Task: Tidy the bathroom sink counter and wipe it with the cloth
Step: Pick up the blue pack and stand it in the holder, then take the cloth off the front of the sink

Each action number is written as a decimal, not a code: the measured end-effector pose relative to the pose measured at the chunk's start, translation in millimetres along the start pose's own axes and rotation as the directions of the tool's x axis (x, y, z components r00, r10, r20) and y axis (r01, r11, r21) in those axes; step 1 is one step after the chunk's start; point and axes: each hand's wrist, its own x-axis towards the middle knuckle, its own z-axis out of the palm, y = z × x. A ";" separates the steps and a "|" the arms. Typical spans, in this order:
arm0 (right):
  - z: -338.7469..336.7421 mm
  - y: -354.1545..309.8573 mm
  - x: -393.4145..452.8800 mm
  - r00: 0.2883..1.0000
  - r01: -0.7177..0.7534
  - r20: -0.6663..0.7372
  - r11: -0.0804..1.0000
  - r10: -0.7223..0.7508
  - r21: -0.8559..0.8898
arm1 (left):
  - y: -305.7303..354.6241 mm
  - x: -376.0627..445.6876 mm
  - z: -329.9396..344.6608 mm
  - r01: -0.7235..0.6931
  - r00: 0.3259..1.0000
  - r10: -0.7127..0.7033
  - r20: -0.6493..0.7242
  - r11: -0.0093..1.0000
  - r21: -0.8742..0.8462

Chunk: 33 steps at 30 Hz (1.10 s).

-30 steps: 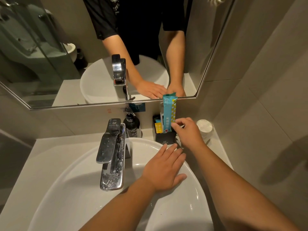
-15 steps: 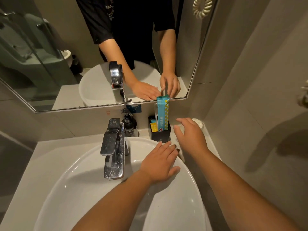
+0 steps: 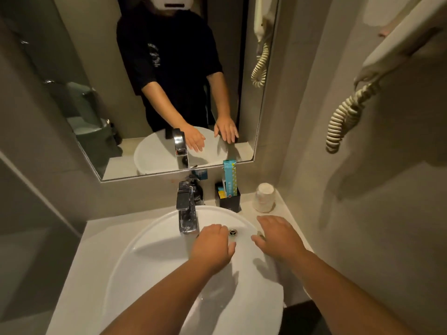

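White glazed ceramic oval basin [image 3: 150, 267], taken as landmark, set on a pale grey stone desk [image 3: 77, 262]. Behind its rear rim: chrome lever tap [image 3: 186, 209]; dark pump bottle [image 3: 197, 191] just behind the tap; black square holder [image 3: 229, 200] to the tap's right, carrying an upright teal-and-yellow sachet [image 3: 229, 177] and a small yellow packet [image 3: 220, 194]. White paper cup [image 3: 263, 197], upturned, stands on the desk at the basin's rear right corner, beside the holder, apart from it. Metal drain [image 3: 232, 232] lies in the bowl below the tap. Left hand [image 3: 212, 247]: over the bowl beside the drain, fingers curled loosely, holding nothing. Right hand [image 3: 278, 238]: over the basin's right rim, fingers spread flat, holding nothing. Cloth: not in view; it cannot be located from this moment. Handling, by judgement: the cup is light, thin-walled and easily crushed or tipped, best taken round its sides with a gentle grip; the holder is top-heavy with the tall sachet, best taken low on its body; the pump bottle is likely slippery if wet, best taken round its neck. Wiping is not yet begun.
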 end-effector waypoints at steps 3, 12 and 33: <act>-5.5 -10.9 -29.4 1.000 0.010 0.014 0.999 -0.010 0.031 | 2.5 -28.3 -9.1 -0.002 1.000 0.002 0.000 1.000 0.025; -11.1 -34.6 -117.1 0.992 0.118 -0.037 0.993 -0.118 0.022 | 22.9 -127.5 -27.5 0.073 0.985 -0.067 -0.159 0.997 0.035; 27.9 -76.4 -235.3 0.921 0.385 0.066 0.923 -0.385 0.010 | 18.5 -298.0 -26.1 0.207 0.977 -0.199 -0.080 0.973 0.105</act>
